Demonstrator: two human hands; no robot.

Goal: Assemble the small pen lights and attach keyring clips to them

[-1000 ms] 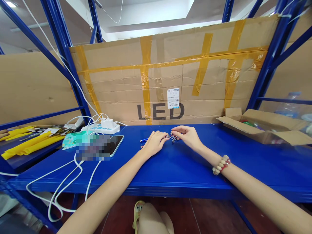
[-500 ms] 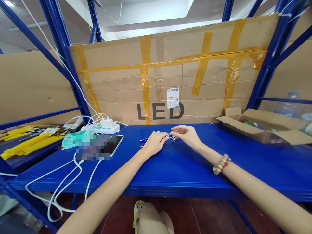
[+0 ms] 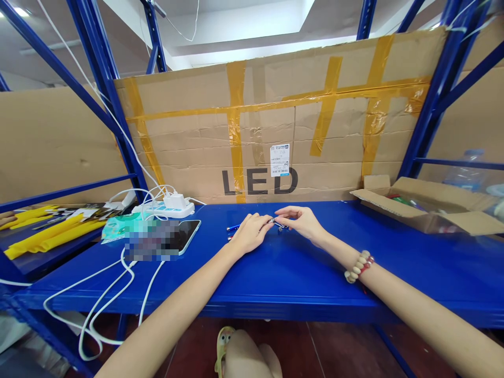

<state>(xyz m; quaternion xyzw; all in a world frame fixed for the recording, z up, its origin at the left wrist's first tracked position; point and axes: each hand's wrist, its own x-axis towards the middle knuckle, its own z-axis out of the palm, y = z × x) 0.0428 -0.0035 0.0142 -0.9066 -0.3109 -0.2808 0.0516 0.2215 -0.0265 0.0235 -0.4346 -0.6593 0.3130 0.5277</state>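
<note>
My left hand rests on the blue shelf top, its thumb and forefinger closed on a small shiny metal piece whose kind is too small to make out. From the other side, my right hand pinches at the same piece with bent fingers. Thin metal parts stick out between the two hands. Beside the left hand lies a blue pen-like stick, partly covered by that hand. Just below it shows the tip of a red one.
To the left lie a phone, a green packet and a white power strip with tangled white cables. An open cardboard box stands at the right. A large taped carton walls off the back, between blue posts.
The right hand's fingers have closed in lower around the metal piece. My left hand stays almost in place, and the view has tilted very slightly.
</note>
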